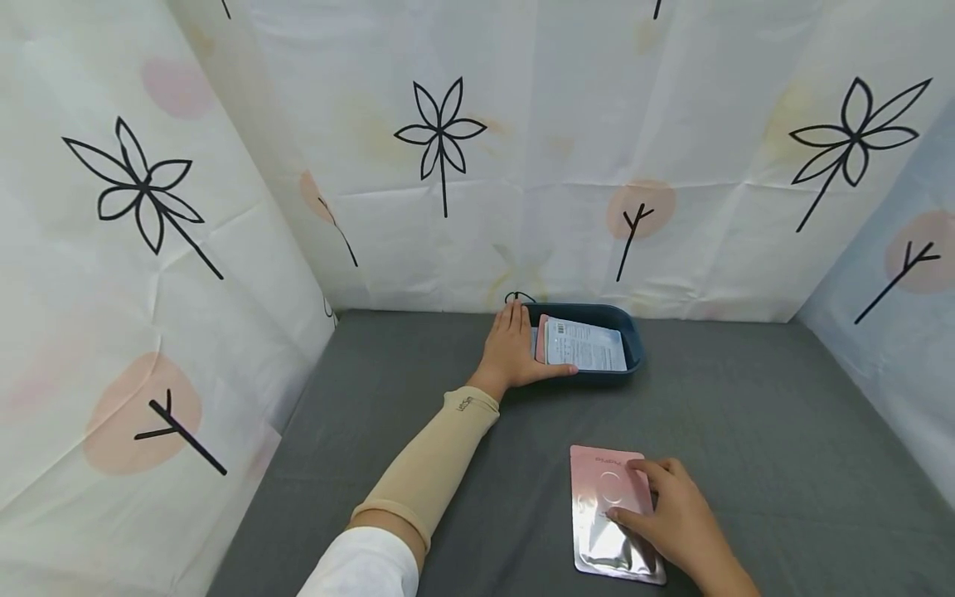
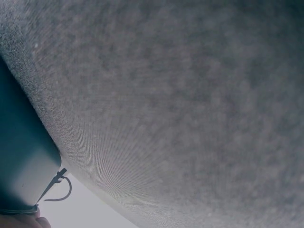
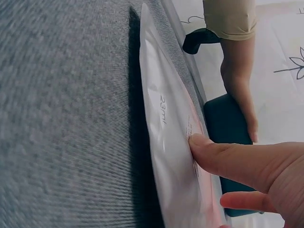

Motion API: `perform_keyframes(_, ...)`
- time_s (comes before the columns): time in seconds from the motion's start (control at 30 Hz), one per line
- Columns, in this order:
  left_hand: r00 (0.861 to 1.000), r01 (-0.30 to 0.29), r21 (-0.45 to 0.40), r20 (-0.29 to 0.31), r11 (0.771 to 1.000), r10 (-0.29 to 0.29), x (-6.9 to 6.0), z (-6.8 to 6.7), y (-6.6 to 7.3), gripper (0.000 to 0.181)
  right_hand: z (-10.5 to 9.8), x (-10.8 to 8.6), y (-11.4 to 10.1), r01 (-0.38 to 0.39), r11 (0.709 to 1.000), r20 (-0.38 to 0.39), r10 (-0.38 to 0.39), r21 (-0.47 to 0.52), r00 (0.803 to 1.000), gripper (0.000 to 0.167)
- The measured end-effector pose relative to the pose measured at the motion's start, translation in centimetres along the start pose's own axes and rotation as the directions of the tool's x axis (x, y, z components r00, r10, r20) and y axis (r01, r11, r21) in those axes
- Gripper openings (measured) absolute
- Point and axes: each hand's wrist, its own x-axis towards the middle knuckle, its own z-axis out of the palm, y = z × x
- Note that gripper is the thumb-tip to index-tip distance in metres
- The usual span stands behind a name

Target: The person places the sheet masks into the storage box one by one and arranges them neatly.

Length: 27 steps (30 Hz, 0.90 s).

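A pink and silver face mask sachet [image 1: 597,531] is at the front, right of centre, printed side up. My right hand [image 1: 679,522] pinches its right side, with the thumb on its face. In the right wrist view, "23ml" is legible on the sachet [image 3: 166,142], and a dark shadow runs along its near edge. Farther back is a dark blue bin [image 1: 634,336] holding several flat packets [image 1: 585,344], the front one pale with fine print. My left hand [image 1: 511,352] rests along the bin's left side, fingers straight, thumb stretched along the front rim.
Grey cloth [image 1: 746,431] covers the table. White printed fabric [image 1: 567,166] hangs as a wall right behind the bin, with more fabric at both sides. A beige sleeve [image 1: 440,456] covers the left forearm.
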Motion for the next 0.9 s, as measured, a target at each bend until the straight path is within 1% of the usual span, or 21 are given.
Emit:
perform_keyframes(0.1, 1.0, 0.002, 0.006, 0.003, 1.0, -0.002, 0.0, 0.0, 0.0, 0.142, 0.1, 0.2, 0.2, -0.029, 0.998, 0.01, 0.029, 0.05, 1.0, 0.087)
perform_keyframes(0.27, 1.0, 0.003, 0.001, 0.004, 1.0, -0.003, 0.0, 0.0, 0.0, 0.142, 0.3, 0.3, 0.6, -0.028, 0.994, -0.006, 0.028, 0.109, 1.0, 0.092)
perform_keyframes(0.4, 1.0, 0.008, 0.004, 0.021, 1.0, -0.008, 0.1, 0.0, 0.0, 0.143, 0.4, 0.3, 0.9, 0.004, 0.986, -0.014, -0.002, 0.164, 1.0, 0.09)
perform_keyframes(0.5, 0.999, 0.012, 0.0, 0.041, 1.0, -0.012, 0.3, 0.1, 0.0, 0.144, 0.5, 0.3, 1.2, 0.056, 0.974, -0.014, -0.054, 0.218, 0.998, 0.083)
perform_keyframes(0.6, 0.998, 0.017, -0.005, 0.065, 1.0, -0.017, 0.5, 0.3, -0.2, 0.146, 0.6, 0.3, 1.4, 0.089, 0.963, -0.003, -0.091, 0.255, 0.996, 0.076)
perform_keyframes(0.63, 0.997, 0.018, -0.007, 0.073, 1.0, -0.018, 0.7, 0.4, -0.2, 0.146, 0.6, 0.3, 1.4, 0.088, 0.961, 0.006, -0.093, 0.262, 0.996, 0.075)
perform_keyframes(0.73, 0.995, 0.023, -0.006, 0.093, 1.0, -0.022, 0.9, 0.6, -0.3, 0.148, 0.5, 0.3, 1.3, 0.057, 0.961, 0.032, -0.068, 0.271, 0.997, 0.073)
perform_keyframes(0.83, 0.996, 0.022, -0.007, 0.092, 1.0, -0.021, 0.8, 0.6, -0.3, 0.147, 0.3, 0.3, 1.3, 0.031, 0.961, 0.052, -0.047, 0.276, 0.998, 0.071)
perform_keyframes(0.9, 0.996, 0.022, -0.01, 0.084, 1.0, -0.021, 0.8, 0.5, -0.2, 0.147, 0.3, 0.3, 1.2, 0.033, 0.959, 0.053, -0.05, 0.281, 0.997, 0.069)
